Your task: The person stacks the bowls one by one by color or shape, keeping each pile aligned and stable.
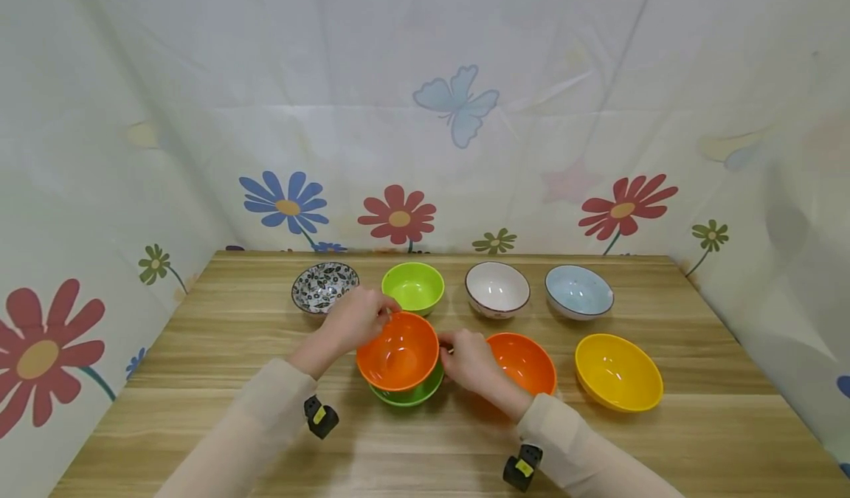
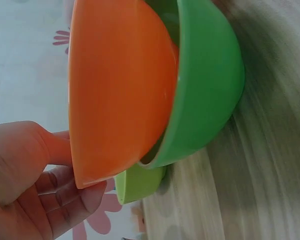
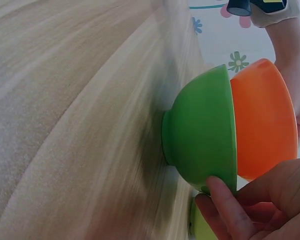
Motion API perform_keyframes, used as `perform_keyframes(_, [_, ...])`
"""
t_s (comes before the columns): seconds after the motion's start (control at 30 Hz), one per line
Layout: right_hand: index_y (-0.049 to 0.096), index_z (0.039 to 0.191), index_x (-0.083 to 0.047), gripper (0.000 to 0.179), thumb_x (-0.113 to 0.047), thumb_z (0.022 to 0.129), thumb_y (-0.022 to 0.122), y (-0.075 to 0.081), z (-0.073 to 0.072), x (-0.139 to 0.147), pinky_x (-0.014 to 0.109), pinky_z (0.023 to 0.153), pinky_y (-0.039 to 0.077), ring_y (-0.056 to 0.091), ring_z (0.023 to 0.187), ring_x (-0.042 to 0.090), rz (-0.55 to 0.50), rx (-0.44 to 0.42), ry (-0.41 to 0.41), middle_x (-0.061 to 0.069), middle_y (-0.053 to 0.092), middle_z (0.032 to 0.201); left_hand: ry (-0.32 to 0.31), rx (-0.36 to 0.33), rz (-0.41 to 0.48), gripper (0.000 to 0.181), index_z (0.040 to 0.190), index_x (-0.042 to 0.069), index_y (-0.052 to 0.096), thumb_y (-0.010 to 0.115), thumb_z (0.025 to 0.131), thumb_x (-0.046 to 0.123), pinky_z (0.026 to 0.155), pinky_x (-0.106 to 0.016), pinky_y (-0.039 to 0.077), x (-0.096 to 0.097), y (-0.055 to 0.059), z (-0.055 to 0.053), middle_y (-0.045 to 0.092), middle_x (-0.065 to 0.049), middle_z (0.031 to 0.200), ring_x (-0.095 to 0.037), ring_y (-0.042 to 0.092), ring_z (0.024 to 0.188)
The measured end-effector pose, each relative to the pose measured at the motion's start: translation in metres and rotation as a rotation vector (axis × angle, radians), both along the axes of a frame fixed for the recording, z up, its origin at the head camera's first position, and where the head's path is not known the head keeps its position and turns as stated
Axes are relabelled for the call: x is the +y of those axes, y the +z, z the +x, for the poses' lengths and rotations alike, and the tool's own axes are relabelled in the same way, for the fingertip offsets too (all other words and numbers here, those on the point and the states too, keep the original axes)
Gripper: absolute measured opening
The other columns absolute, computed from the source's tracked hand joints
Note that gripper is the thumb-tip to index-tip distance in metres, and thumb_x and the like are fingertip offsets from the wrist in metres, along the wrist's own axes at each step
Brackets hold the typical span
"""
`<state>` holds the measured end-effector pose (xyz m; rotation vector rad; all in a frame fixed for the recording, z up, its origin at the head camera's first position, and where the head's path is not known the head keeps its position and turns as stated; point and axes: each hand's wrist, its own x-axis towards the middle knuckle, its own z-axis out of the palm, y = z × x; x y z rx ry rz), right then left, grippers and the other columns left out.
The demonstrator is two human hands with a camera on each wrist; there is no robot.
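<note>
An orange bowl (image 1: 398, 354) sits partly inside a green bowl (image 1: 413, 396), tilted, with a gap between their rims in the left wrist view. My left hand (image 1: 355, 319) pinches the orange bowl's rim at its far left side, thumb on one side and fingers on the other. On the right, my right hand (image 1: 470, 361) holds the green bowl's rim; in the right wrist view a finger (image 3: 225, 200) lies along the green bowl's outer wall. The green bowl's base rests on the wooden table (image 1: 265, 454).
Along the back stand a black-and-white patterned bowl (image 1: 322, 288), a lime bowl (image 1: 413, 288), a white bowl (image 1: 498, 289) and a light blue bowl (image 1: 579, 291). Another orange bowl (image 1: 524, 361), partly behind my right hand, and a yellow bowl (image 1: 617, 372) stand to the right.
</note>
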<state>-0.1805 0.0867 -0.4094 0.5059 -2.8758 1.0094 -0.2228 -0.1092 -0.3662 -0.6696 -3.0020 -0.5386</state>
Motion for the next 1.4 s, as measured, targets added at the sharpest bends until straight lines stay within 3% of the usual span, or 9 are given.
perform_keyframes(0.27, [0.07, 0.1, -0.003, 0.022, 0.0, 0.084, 0.056, -0.001, 0.001, 0.001, 0.014, 0.042, 0.045, 0.058, 0.046, 0.004, -0.035, -0.031, -0.016, 0.014, 0.07, 0.088, -0.006, -0.016, 0.014, 0.018, 0.096, 0.016, 0.073, 0.065, 0.082, 0.006, 0.057, -0.017, 0.048, 0.0, -0.007, -0.001, 0.066, 0.002, 0.082, -0.012, 0.052, 0.066])
perform_keyframes(0.5, [0.066, 0.109, 0.001, 0.025, -0.005, 0.089, 0.052, 0.001, 0.001, 0.0, 0.018, 0.04, 0.046, 0.062, 0.046, 0.015, -0.118, -0.14, -0.066, 0.018, 0.068, 0.088, -0.032, -0.012, 0.024, 0.018, 0.094, 0.014, 0.074, 0.065, 0.082, 0.005, 0.056, -0.017, 0.048, 0.001, -0.009, 0.0, 0.066, 0.001, 0.081, -0.011, 0.052, 0.065])
perform_keyframes(0.8, [0.065, 0.112, -0.003, 0.027, -0.009, 0.093, 0.048, 0.001, -0.001, 0.001, 0.022, 0.04, 0.046, 0.063, 0.048, 0.02, -0.158, -0.199, -0.111, 0.008, 0.062, 0.072, -0.04, 0.006, 0.011, 0.018, 0.093, 0.014, 0.074, 0.064, 0.081, 0.004, 0.056, -0.018, 0.049, 0.002, -0.011, -0.001, 0.067, 0.002, 0.08, -0.008, 0.053, 0.064])
perform_keyframes(0.93, [0.068, 0.104, -0.005, 0.026, -0.018, 0.096, 0.047, 0.001, -0.002, 0.001, 0.023, 0.042, 0.048, 0.063, 0.05, 0.021, -0.174, -0.222, -0.116, 0.005, 0.054, 0.062, -0.041, 0.004, 0.009, 0.018, 0.092, 0.014, 0.074, 0.064, 0.081, 0.004, 0.057, -0.018, 0.048, 0.002, -0.013, -0.002, 0.067, 0.002, 0.08, -0.008, 0.053, 0.064])
perform_keyframes(1.07, [0.068, 0.093, -0.007, 0.03, -0.024, 0.097, 0.044, 0.001, -0.003, 0.001, 0.024, 0.044, 0.049, 0.063, 0.051, 0.021, -0.181, -0.241, -0.127, 0.005, 0.058, 0.065, -0.037, 0.0, 0.011, 0.017, 0.092, 0.014, 0.074, 0.065, 0.081, 0.005, 0.058, -0.017, 0.048, 0.003, -0.016, -0.003, 0.067, 0.002, 0.082, -0.008, 0.052, 0.066])
perform_keyframes(1.4, [0.066, 0.108, -0.002, 0.028, -0.019, 0.095, 0.048, -0.001, -0.002, 0.001, 0.022, 0.044, 0.05, 0.062, 0.05, 0.017, -0.186, -0.251, -0.077, 0.009, 0.067, 0.079, -0.05, 0.021, 0.0, 0.016, 0.089, 0.014, 0.074, 0.065, 0.08, 0.004, 0.054, -0.018, 0.044, 0.006, -0.019, -0.002, 0.066, 0.001, 0.079, -0.009, 0.05, 0.064])
